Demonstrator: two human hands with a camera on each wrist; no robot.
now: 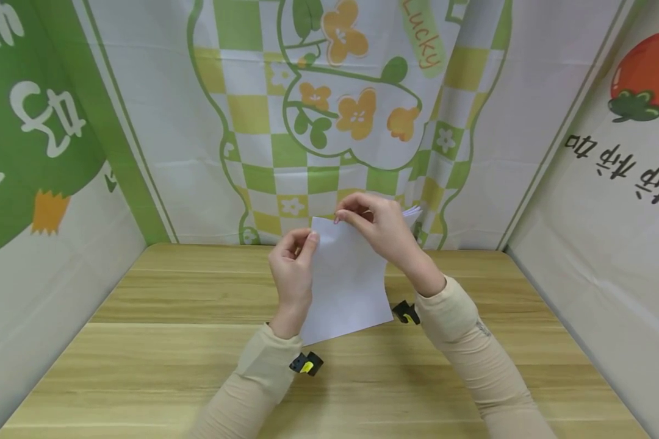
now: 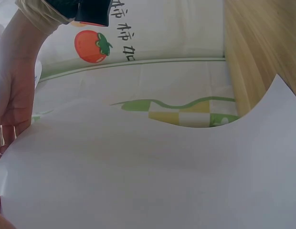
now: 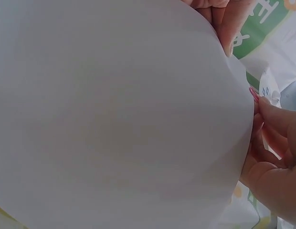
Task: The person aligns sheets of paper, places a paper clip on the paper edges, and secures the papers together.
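A white sheet of paper (image 1: 346,280) is held up, slightly curved, above the wooden table. My left hand (image 1: 293,268) pinches its left edge near the top corner, thumb in front. At the top edge, my right hand (image 1: 381,228) pinches a small pink paper clip (image 3: 254,94) between thumb and fingertips. The clip is at the paper's edge; whether it grips the paper I cannot tell. In the left wrist view the paper (image 2: 148,176) fills most of the frame, and the right hand (image 2: 14,71) is at the left.
Behind the right hand, white sheet edges (image 1: 412,212) stick out, their lower part hidden. The wooden table (image 1: 187,366) meets a patterned cloth (image 1: 252,116) at the back. Cloth walls stand at both sides. A small black camera (image 1: 306,363) sits at the left wrist.
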